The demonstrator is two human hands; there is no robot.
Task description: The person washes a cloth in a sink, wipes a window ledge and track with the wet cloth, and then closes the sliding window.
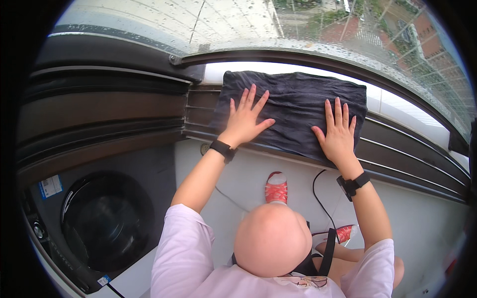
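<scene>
A dark grey cloth [294,108] lies spread, lightly wrinkled, over the brown metal window frame tracks [406,151]. On its left part my left hand [247,118] rests palm down with fingers spread. My right hand [338,134] lies flat on the cloth's right part, fingers also apart. Neither hand grips the cloth. Each wrist wears a black band. Part of the frame beneath the cloth is hidden.
A wet glass window pane [316,26] rises beyond the cloth. At the lower left stands a dark front-loading washing machine [108,219]. A black cable [320,201] runs over the pale floor [231,178] near my red shoes [276,188]. A round floor drain [204,149] is by the frame.
</scene>
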